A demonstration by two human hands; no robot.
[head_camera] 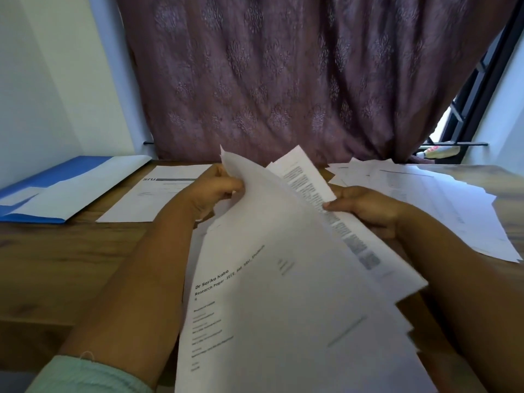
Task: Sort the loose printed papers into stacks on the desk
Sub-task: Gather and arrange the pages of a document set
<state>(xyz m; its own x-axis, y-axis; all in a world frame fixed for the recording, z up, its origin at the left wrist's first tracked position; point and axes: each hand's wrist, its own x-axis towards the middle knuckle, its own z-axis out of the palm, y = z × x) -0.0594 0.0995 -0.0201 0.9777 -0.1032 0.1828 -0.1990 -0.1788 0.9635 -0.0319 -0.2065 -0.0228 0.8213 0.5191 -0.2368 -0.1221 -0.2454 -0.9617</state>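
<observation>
Both hands hold a thick sheaf of printed papers (pixel 283 279) above the near edge of the wooden desk (pixel 71 251), tilted up toward the camera so the top pages can be read. The left hand (pixel 215 185) has its fingers curled over the far top edge of the front sheet, peeling it forward from the rest — apparently to free one page at a time and check its heading before deciding where it belongs. The right hand (pixel 365 208) pinches the right-hand side of the bundle, thumb on the printed face of a densely typed page, which keeps the remaining sheets fanned rather than slipping; how its fingers lie behind the paper is hidden. Two destinations already seem set out: a single page with a dark header (pixel 153 194) lies flat on the desk just beyond the left hand, likely the start of one stack, and a loose, overlapping spread of pages (pixel 425 199) sits to the right, still untidy. A blue folder with a white envelope (pixel 62 188) rests at the far left against the wall. Behind the desk hangs a patterned mauve curtain (pixel 283 80). Sorting looks to be at an early stage.
</observation>
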